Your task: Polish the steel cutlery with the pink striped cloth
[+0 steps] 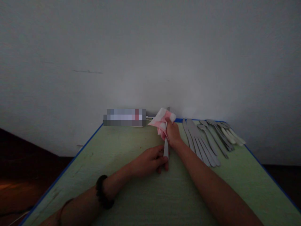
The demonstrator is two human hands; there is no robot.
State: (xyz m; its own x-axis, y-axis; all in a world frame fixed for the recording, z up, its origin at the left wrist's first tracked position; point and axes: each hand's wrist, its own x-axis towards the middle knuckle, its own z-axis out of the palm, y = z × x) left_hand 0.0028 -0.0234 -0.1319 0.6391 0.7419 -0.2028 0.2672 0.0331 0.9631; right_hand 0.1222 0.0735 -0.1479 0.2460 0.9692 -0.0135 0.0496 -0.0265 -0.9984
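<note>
My left hand point(150, 160) is closed on the handle end of a piece of cutlery point(166, 150), seemingly a knife, held just above the green table point(122, 147). My right hand point(173, 133) grips a pink and white cloth point(161, 122) that is wrapped round the far part of that utensil, so its tip is hidden. A dark bead bracelet sits on my left wrist.
A row of metal knives point(199, 144) and spoons point(216, 133), a few with pale handles, lies at the table's far right. A blurred box point(124, 117) stands against the white wall at the back. The table has a blue edge; dark floor lies at left.
</note>
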